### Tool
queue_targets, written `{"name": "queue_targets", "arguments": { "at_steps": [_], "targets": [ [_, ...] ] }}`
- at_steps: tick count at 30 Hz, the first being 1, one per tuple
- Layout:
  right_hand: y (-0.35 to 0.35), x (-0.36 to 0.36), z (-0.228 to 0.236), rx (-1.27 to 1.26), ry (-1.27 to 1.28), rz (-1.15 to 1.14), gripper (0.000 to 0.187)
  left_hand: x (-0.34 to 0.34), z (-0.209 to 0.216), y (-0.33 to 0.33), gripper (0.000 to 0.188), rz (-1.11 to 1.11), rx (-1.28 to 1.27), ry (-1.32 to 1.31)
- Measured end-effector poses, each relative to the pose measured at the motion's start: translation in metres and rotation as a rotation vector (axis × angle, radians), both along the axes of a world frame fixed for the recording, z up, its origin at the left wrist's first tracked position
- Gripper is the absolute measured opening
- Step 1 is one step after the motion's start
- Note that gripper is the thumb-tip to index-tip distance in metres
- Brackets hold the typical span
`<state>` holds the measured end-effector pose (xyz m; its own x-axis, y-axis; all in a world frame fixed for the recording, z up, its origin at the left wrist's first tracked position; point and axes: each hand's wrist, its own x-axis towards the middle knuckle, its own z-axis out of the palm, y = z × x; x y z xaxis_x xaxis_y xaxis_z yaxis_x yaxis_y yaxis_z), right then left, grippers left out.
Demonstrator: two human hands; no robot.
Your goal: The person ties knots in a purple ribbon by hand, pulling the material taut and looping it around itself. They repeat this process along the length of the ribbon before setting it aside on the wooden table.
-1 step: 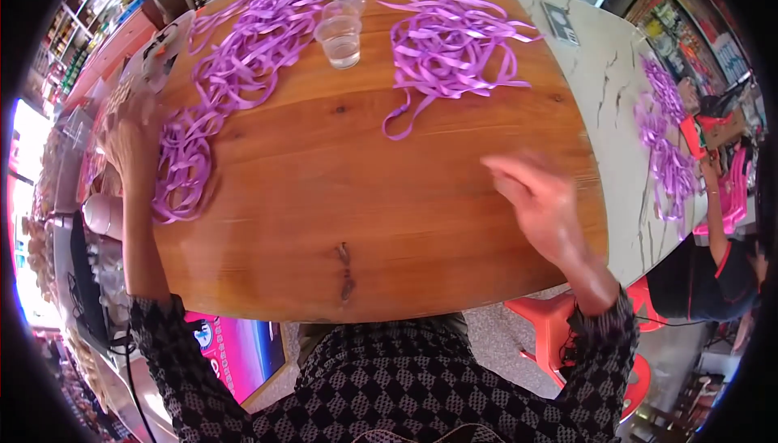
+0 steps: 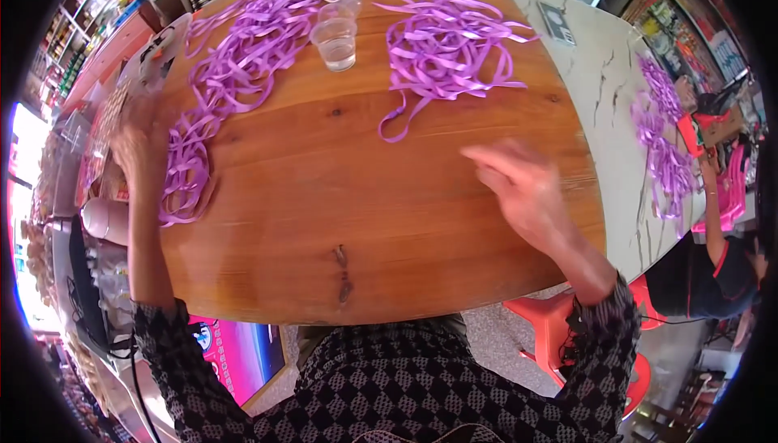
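Right hand: right hand (image 2: 527, 188) hovers over bare wood at the near right of the table (image 2: 389, 232), fingers spread wide, holding nothing; blurred.
Left hand: left hand (image 2: 139, 141) at the table's left edge, touching the near end of the long ribbon pile (image 2: 215, 86); grip too blurred to tell.
Ribbon: flat, glossy purple strips, loosely tangled; second ribbon heap (image 2: 446, 50) lies farther off, centre-right.
Handling note: judged best to draw single strands slowly, avoiding knots.
Far: clear plastic cup (image 2: 335, 40) between the heaps.
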<state>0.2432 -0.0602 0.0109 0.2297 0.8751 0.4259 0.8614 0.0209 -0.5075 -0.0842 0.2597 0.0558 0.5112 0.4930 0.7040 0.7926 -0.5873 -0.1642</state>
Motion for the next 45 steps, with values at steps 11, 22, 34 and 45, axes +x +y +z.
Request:
{"name": "queue_targets", "arguments": {
  "at_steps": [11,22,34,45],
  "targets": [
    [0.069,-0.040,-0.043,0.173,-0.180,0.206,0.009,0.122,-0.056,-0.140,0.017,-0.654,-1.221,-0.369],
    [-0.026,-0.080,-0.005,0.279,-0.052,0.146,0.020,0.103,-0.038,-0.233,0.029,-0.856,-1.654,-0.322],
    [-0.058,-0.041,-0.006,-0.259,0.927,0.143,0.021,0.081,-0.018,-0.218,0.009,-0.605,-1.719,-0.693],
    [-0.058,-0.044,0.009,-0.210,1.247,0.022,0.009,0.063,-0.012,-0.196,0.017,-0.474,-1.576,-0.691]
  ]
}}
